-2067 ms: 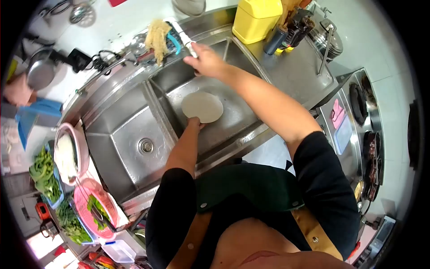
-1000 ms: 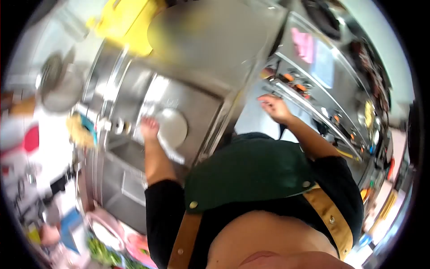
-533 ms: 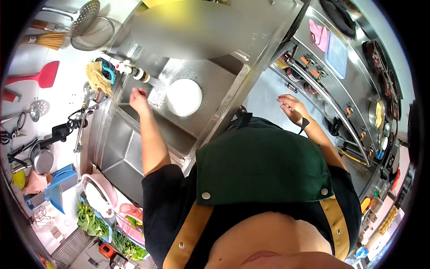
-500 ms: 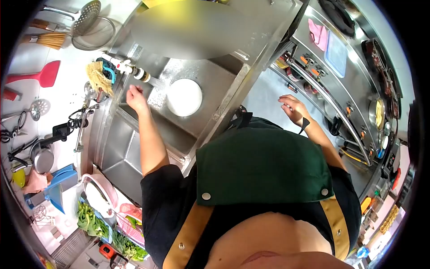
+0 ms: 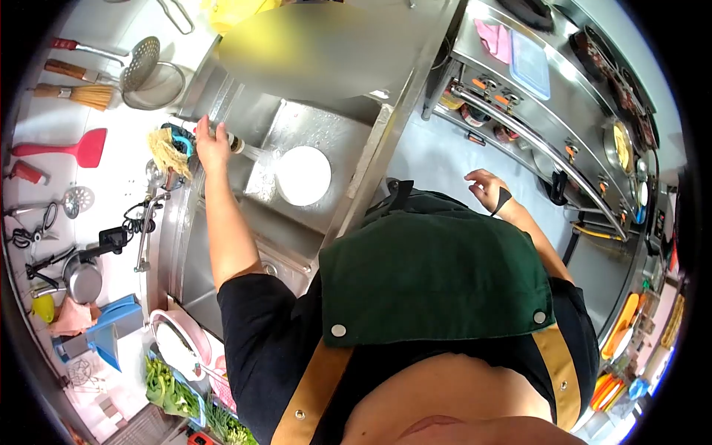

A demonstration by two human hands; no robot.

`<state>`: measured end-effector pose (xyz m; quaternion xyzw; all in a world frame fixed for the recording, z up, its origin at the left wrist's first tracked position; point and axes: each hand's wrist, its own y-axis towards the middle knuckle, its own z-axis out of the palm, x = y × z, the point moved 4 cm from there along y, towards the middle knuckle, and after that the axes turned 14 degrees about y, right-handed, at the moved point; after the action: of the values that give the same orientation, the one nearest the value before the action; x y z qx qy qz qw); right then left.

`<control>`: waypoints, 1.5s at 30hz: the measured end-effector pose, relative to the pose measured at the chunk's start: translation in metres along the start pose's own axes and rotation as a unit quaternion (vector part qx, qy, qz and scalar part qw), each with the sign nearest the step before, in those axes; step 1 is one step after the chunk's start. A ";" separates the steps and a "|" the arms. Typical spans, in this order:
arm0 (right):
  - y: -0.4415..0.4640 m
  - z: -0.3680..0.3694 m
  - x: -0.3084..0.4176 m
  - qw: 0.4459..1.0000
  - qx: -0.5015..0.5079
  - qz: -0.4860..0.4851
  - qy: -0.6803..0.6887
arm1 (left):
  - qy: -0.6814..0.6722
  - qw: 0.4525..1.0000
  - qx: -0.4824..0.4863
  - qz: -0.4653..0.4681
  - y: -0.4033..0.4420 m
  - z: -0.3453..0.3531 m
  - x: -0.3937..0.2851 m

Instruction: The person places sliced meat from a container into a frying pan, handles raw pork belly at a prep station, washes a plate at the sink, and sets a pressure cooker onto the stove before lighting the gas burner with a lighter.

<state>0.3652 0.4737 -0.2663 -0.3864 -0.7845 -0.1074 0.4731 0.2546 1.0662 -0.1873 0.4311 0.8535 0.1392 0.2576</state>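
Observation:
My left hand [image 5: 213,146] is raised over the sink's wall side, its fingers apart in front of the tap [image 5: 236,143]. The hand hides most of the tap, so contact with it is unclear. A stream of water runs from the spout toward a white round dish [image 5: 303,176], which sits in the wet steel sink basin [image 5: 337,130]. From here I cannot tell how deep the dish is. My right hand [image 5: 486,190] hangs over the floor beside my green apron [image 5: 437,278], fingers loosely bent and holding nothing.
A second basin [image 5: 204,285] adjoins on the near side. Ladles, a red spatula [image 5: 90,147] and a small pot [image 5: 83,280] hang on the left wall. Leafy greens [image 5: 170,387] stand below. Rightward is a steel stove [image 5: 549,122] with a rail and a pan [image 5: 617,144].
My left hand has moved up and left to the tap, its fingers unfolding from a closed shape. My right hand stays beside me. The view has shifted slightly.

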 end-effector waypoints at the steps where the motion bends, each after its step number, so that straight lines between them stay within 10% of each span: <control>1: -0.005 0.000 -0.001 1.000 0.003 0.005 -0.010 | 0.007 1.000 0.005 -0.006 0.000 0.000 0.000; 6: -0.036 0.012 -0.053 0.999 -0.008 -0.051 0.006 | 0.047 0.999 0.003 0.018 0.002 0.017 0.037; 8: -0.047 0.025 -0.086 1.000 -0.010 0.018 -0.018 | -0.218 0.957 0.131 -0.140 -0.006 0.013 0.020; 11: -0.066 0.019 -0.066 0.995 -0.006 0.068 -0.069 | 0.057 0.994 0.073 0.052 0.012 0.025 0.057; 17: -0.126 0.013 -0.111 0.982 -0.076 0.174 -0.021 | 0.160 0.954 0.096 0.233 -0.003 -0.022 0.043; 26: -0.324 0.001 -0.271 0.905 -0.249 0.335 0.080 | 0.108 0.994 0.026 -0.003 0.002 0.005 0.032; 32: -0.404 -0.066 -0.371 0.754 -0.351 0.506 0.226 | 0.085 0.991 0.035 0.100 -0.073 0.077 -0.216; 36: -0.394 -0.142 -0.505 0.805 -0.365 0.446 0.137 | 0.099 0.928 0.161 0.320 -0.180 0.144 -0.413; 38: -0.364 -0.156 -0.611 0.903 -0.152 0.375 -0.144 | -0.110 0.905 0.392 0.126 -0.241 0.208 -0.443; 39: -0.353 -0.172 -0.640 0.904 -0.139 0.386 -0.119 | -0.305 0.731 0.577 -0.200 -0.269 0.236 -0.455; 41: -0.323 -0.216 -0.699 0.889 -0.181 0.416 -0.064 | -0.153 0.714 0.683 0.024 -0.333 0.239 -0.555; 45: -0.275 -0.265 -0.776 0.775 -0.471 0.412 0.093 | -0.021 0.676 0.735 0.046 -0.410 0.265 -0.594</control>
<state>0.5423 -0.2462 -0.7125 -0.8350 -0.3542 -0.2937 0.3017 0.4246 0.3490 -0.4054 0.5231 0.6539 -0.5306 -0.1313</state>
